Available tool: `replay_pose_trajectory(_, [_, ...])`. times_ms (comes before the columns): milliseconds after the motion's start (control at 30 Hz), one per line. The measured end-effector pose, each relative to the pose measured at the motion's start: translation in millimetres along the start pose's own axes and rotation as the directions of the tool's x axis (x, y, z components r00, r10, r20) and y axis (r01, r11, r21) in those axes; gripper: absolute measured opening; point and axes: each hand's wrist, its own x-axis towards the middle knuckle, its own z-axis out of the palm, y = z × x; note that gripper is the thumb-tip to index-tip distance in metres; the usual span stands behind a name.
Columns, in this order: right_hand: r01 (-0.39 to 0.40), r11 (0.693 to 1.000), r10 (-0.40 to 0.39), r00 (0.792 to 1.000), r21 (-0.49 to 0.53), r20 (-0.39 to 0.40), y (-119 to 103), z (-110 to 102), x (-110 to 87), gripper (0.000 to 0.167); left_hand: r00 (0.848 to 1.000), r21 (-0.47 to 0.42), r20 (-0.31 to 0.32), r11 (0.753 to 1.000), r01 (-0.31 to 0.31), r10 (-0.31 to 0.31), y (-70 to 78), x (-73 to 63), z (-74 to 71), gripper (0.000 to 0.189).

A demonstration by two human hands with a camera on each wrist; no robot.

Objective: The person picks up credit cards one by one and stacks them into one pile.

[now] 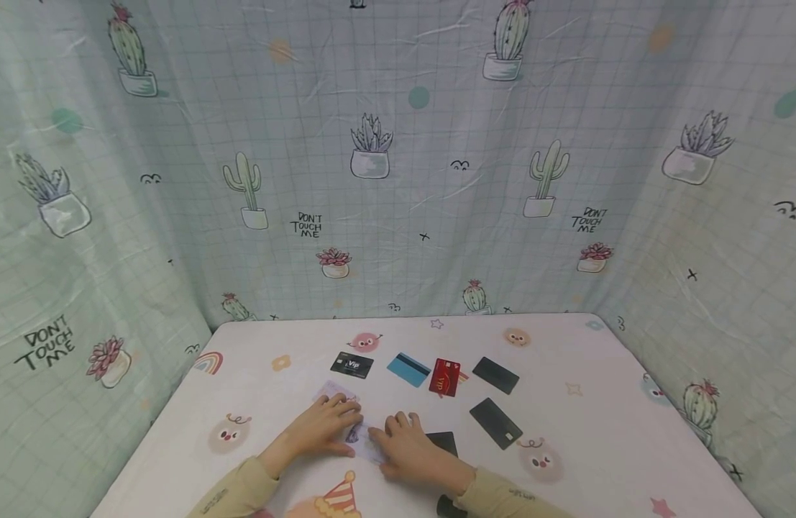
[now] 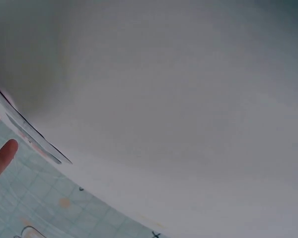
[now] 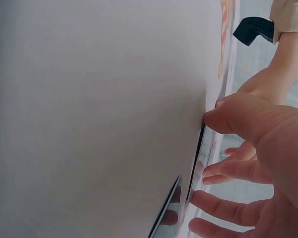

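Note:
A pale lilac printed slip that looks like a banknote (image 1: 369, 449) lies flat and slanted on the table, partly covered by both hands. My left hand (image 1: 320, 426) rests across its middle and far part, fingers forward and thumb toward the right. At the near right end, my right hand (image 1: 407, 447) touches it with spread, relaxed fingers. The right wrist view shows that hand's thumb (image 3: 228, 119) down at the table surface. A black card (image 1: 444, 442) lies right beside the right hand, partly hidden by it. Two left fingertips (image 2: 6, 156) show in the left wrist view.
Beyond the hands lie a black VIP card (image 1: 351, 365), a blue card (image 1: 408, 369), a red VIP card (image 1: 444, 378) and a plain black card (image 1: 495, 375). Another black card (image 1: 496, 423) lies to the right. A cactus-print curtain (image 1: 404, 216) encloses the table (image 1: 618, 432).

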Motion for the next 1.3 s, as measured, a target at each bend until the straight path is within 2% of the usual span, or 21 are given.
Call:
replay_pose_trajectory(500, [-0.001,0.999,0.002,1.000,0.035,-0.017,2,0,1.6,0.055,0.998,-0.021,0.053,0.999,0.027,-0.025,4.1,-1.5,-1.6,0.057])
replay_pose_trajectory(600, [-0.006,0.999,0.007,1.000,0.033,-0.020,2,0,2.4,0.056,0.999,-0.016,0.045,1.000,0.027,-0.026,5.8,-1.0,-2.1,0.057])
replay_pose_trajectory(767, [-0.014,0.999,0.015,1.000,0.029,-0.024,1,1,3.0,0.058,1.000,0.033,-0.003,0.999,0.007,-0.007,7.4,0.0,-1.5,0.056])
replay_pose_trajectory(1067, [-0.041,0.999,0.041,0.999,-0.034,-0.013,0,1,3.1,0.063,0.998,0.043,0.052,0.999,0.028,-0.030,11.1,0.9,-1.7,0.056])
replay_pose_trajectory(1300, [-0.047,0.998,0.046,0.999,-0.035,-0.017,0,0,2.2,0.062,0.999,0.038,0.042,0.999,0.025,-0.027,13.2,1.0,-3.7,0.055])
